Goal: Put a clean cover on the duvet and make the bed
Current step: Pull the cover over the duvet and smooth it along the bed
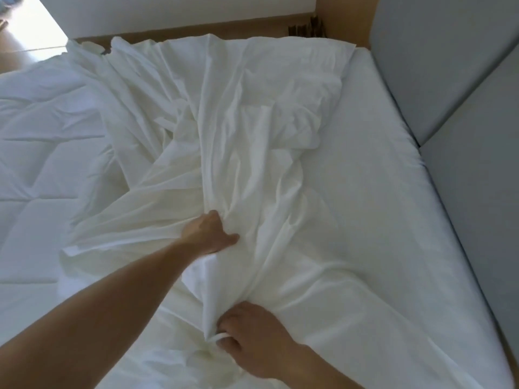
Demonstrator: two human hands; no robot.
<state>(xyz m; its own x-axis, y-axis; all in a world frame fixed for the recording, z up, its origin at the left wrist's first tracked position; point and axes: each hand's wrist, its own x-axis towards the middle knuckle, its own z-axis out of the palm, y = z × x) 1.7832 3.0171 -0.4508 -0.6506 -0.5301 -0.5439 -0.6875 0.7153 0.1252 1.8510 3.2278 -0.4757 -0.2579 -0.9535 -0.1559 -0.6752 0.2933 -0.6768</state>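
Note:
A crumpled white duvet cover [244,130] lies in long folds across the middle of the bed. The quilted white duvet [42,141] is spread on the left side, partly under the cover. My left hand [209,233] reaches forward and grips a bunch of the cover's fabric; its fingers are buried in the folds. My right hand [252,335] is near the front edge and pinches a fold of the same cover between curled fingers.
The mattress with a fitted white sheet [379,178] shows bare on the right. A grey padded headboard [449,80] runs along the right side. A wooden floor and bright doorway [25,37] lie beyond the bed at the top left.

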